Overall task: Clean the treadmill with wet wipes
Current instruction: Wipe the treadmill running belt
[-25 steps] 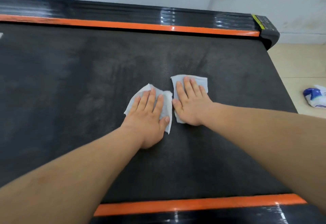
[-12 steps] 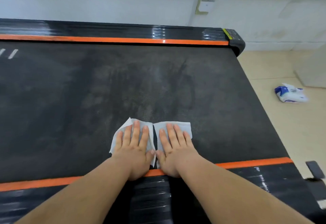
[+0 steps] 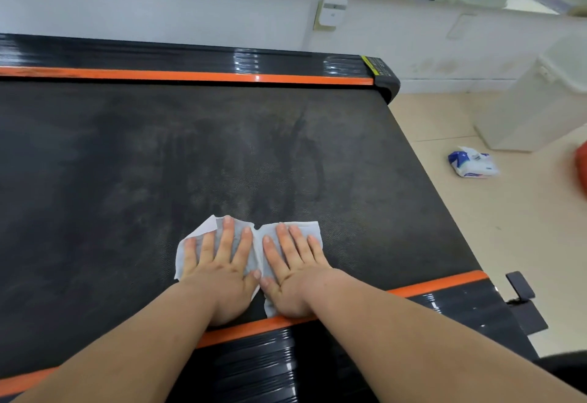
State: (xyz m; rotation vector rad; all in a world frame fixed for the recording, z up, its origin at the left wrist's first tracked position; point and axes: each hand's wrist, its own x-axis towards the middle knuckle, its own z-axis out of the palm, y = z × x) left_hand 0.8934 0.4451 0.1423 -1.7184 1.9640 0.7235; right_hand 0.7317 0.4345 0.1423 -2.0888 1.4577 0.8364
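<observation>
Flat-fingered, left hand and right hand press wipes on belt; wipe pack on floor.

- Ahead of left hand and right hand: met only bare belt up to the far rail.
- Between them: left almost no gap.
- Behind the palms: bordered by the near orange strip.

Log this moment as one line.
surface: treadmill belt | left hand: pressing left wipe flat | right hand: pressing right wipe flat | position: by near orange rail | wipe pack: on floor
</observation>
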